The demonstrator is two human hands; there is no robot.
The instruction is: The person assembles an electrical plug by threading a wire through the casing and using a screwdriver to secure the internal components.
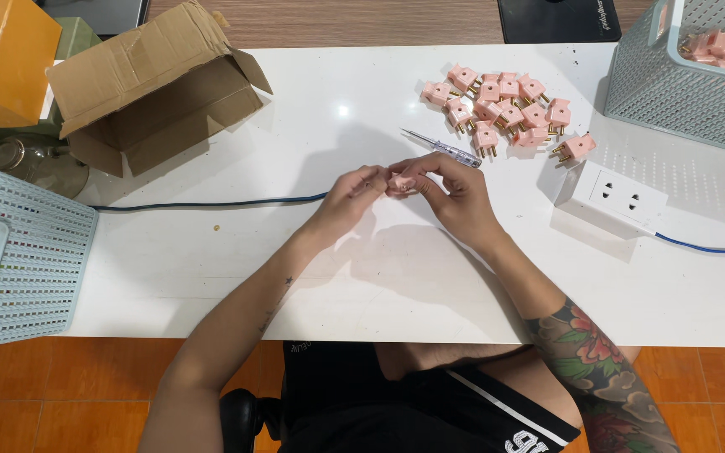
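Both hands meet at table centre: left hand point(352, 191) and right hand point(451, 189) pinch one pink plug point(401, 184) between fingertips. Judged step: plug assembly in hand; next calls for the screwdriver point(445, 148), lying at one o'clock. Plug pile point(505, 109) beyond it; white socket block point(614, 195) at three o'clock. Nothing obstructs.

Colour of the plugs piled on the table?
Pink plugs with brass pins, clearest in the head view.
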